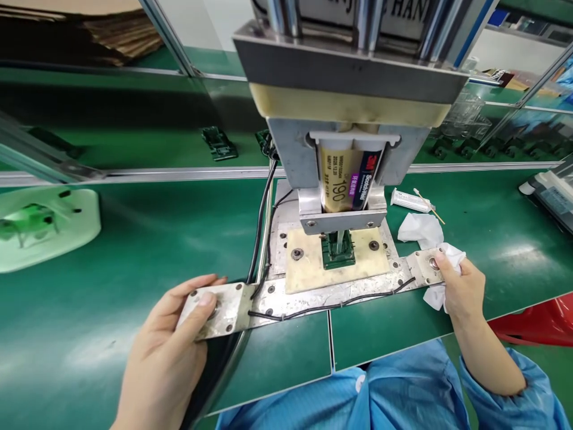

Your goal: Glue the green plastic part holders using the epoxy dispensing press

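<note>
My left hand (163,352) is closed around the left button block (230,310) of a metal press base, its thumb over the button. At the other end, my right hand (468,292) grips the right button block (423,267), thumb on its button. A white tissue (453,255) is tucked under or behind that hand; how it is held is partly hidden. Between my hands, a small green circuit board (331,260) lies on a cream fixture plate (299,278). A two-barrel adhesive cartridge (342,179) sits upright in the press head (349,77), its nozzle down at the board.
Right of the press lie a white tube (409,200), a cotton swab (430,206) and a crumpled tissue (418,230). A pale green tray (67,239) stands at left. Black cables (262,227) run beside the press. Another circuit board (218,143) lies behind; a red stool (537,322) is at right.
</note>
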`<state>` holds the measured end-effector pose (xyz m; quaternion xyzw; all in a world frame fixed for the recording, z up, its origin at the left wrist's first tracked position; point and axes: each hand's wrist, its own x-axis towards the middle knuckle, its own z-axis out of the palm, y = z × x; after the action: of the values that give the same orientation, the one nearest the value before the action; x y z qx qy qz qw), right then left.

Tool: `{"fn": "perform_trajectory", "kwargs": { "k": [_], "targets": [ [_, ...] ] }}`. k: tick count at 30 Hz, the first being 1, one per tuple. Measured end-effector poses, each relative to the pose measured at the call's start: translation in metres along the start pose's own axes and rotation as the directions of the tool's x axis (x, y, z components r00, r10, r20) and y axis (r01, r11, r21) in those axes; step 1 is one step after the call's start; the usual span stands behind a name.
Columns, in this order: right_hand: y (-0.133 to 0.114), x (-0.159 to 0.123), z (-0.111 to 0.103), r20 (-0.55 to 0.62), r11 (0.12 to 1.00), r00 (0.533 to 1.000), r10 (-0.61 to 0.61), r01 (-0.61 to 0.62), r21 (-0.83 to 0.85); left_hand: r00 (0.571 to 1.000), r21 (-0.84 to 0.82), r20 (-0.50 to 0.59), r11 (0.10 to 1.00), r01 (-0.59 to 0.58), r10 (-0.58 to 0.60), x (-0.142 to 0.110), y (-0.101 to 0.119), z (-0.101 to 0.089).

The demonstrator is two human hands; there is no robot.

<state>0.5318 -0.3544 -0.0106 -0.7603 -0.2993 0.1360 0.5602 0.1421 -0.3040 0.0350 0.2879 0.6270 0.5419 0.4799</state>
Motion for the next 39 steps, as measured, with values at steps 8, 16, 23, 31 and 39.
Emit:
{"fn": "perform_trajectory", "kwargs": {
  "k": [8, 16, 23, 31, 39],
  "targets": [
    [-0.003, -0.001, 0.0, 0.002, 1.0, 1.0, 0.025, -0.025, 0.016, 1.0, 0.012, -0.003, 1.0, 0.0, 0.0, -0.002, 0.001, 0.001],
    [-0.003, 0.0, -0.002, 0.006, 0.999, 0.999, -0.049, 0.049, -0.014, 0.999, 0.015, -0.009, 0.999, -0.049, 0.049, -0.004, 0.002, 0.003],
    [-0.008, 0.001, -0.002, -0.024, 0.996, 0.996, -0.092, 0.092, 0.0, 0.989, 0.037, -0.004, 0.988, -0.15, 0.15, -0.005, 0.001, 0.006],
    [-0.023, 0.0, -0.001, -0.018, 0.992, 0.994, -0.111, 0.112, 0.056, 0.966, 0.011, 0.012, 0.966, -0.259, 0.259, -0.002, -0.008, 0.003],
    [-0.023, 0.0, 0.0, -0.025, 0.987, 0.99, -0.137, 0.138, 0.087, 0.957, -0.002, 0.008, 0.957, -0.289, 0.289, 0.0, -0.009, 0.003]
  ]
}}
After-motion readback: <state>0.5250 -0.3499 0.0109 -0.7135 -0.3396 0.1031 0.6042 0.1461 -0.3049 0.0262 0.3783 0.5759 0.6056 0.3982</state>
